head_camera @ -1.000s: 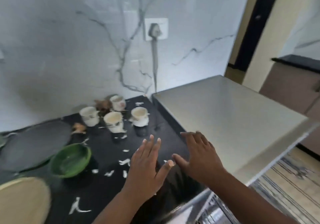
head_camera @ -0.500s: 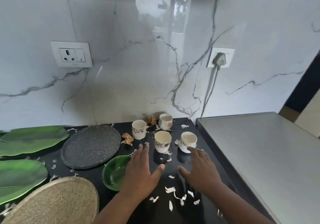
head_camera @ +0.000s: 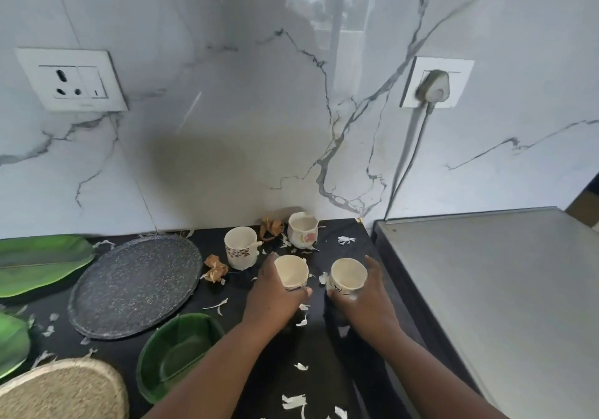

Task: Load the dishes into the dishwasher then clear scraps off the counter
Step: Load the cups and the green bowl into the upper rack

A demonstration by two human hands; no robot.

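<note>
A marble wall (head_camera: pixel 227 111) carries an empty socket (head_camera: pixel 69 78) and a plugged socket (head_camera: pixel 436 83); a woven mat (head_camera: pixel 61 389) lies nearest.

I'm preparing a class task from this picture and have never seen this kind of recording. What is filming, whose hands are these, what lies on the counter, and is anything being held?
There is no machine here. A person wears one wide-angle camera on the head, looking forward and down, so the two bare arms coming in from the bottom are their own.

The left hand grips a cream cup, and the right hand grips a second cup. Both cups are upright, at the black counter.

Two more cups stand behind them, untouched: one with a patterned band and one with a pink flower. To the left lie a speckled dark tray, a green bowl, green leaf-shaped plates and a woven mat. White scraps and brown peels are scattered about. On the right is a grey flat-topped appliance.
</note>
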